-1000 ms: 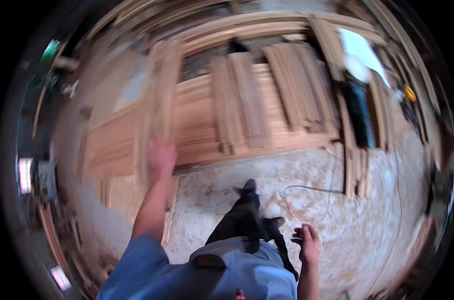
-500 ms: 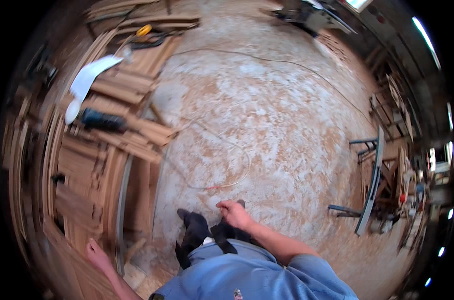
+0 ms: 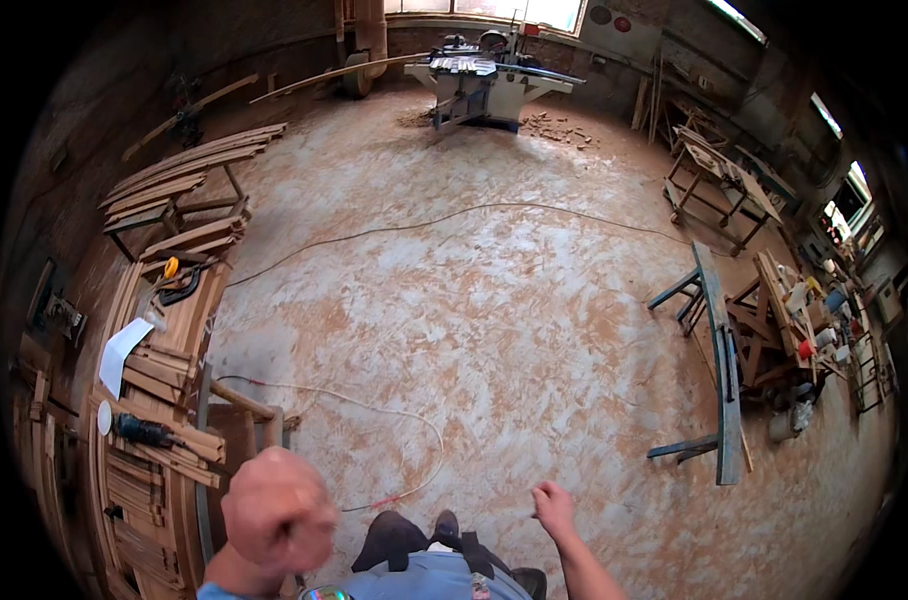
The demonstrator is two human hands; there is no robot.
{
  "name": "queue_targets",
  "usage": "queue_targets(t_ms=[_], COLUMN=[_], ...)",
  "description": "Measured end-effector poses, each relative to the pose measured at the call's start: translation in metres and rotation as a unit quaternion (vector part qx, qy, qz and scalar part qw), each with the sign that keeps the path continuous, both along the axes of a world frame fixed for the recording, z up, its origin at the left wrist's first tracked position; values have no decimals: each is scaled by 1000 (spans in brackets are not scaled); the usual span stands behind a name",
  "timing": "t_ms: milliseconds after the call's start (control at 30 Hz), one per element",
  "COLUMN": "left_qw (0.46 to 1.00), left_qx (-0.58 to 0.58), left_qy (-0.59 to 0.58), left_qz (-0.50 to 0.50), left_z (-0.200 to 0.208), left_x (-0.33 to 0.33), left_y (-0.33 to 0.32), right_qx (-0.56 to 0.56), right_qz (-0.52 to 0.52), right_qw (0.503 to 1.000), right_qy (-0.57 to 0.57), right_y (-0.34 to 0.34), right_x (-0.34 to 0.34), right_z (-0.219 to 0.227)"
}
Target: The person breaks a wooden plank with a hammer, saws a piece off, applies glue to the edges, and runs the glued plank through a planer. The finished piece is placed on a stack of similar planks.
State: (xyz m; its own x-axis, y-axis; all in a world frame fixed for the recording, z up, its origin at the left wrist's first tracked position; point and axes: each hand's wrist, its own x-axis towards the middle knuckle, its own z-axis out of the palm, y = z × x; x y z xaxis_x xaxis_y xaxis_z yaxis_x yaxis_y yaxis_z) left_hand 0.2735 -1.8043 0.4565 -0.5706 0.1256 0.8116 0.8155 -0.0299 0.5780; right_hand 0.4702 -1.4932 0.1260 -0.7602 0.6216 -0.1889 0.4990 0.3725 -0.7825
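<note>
My left hand is raised close in front of me, its fingers curled into a fist. Nothing shows in it, and it covers part of the workbench edge. My right hand hangs low over the floor, fingers curled in, also with nothing visible in it. Beside my left hand, wooden strips are stacked along the workbench. On them lie a dark teal power tool, a white round disc, a bent white sheet and a black clamp-like tool near a yellow item.
A pale hose loops over the dusty floor, and a long cable crosses farther off. A blue-grey trestle stands at right, before a cluttered bench. A saw machine is at the far wall.
My view has lifted toward the far wall. My left hand has risen from beside the stacked wood to close in front of me; my right hand has swung out to the right.
</note>
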Motion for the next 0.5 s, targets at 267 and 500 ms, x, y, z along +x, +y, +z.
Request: queue_targets(t_ms=[267, 500], left_qw=[970, 968], left_qx=[175, 155], left_qy=[168, 194], left_qz=[-22, 44], left_z=[43, 38], left_x=[-33, -140], left_y=[148, 195], right_qx=[-239, -300], right_qz=[-253, -243], right_qw=[937, 923], right_qy=[12, -3], right_y=[23, 80], right_x=[15, -96], right_z=[22, 16])
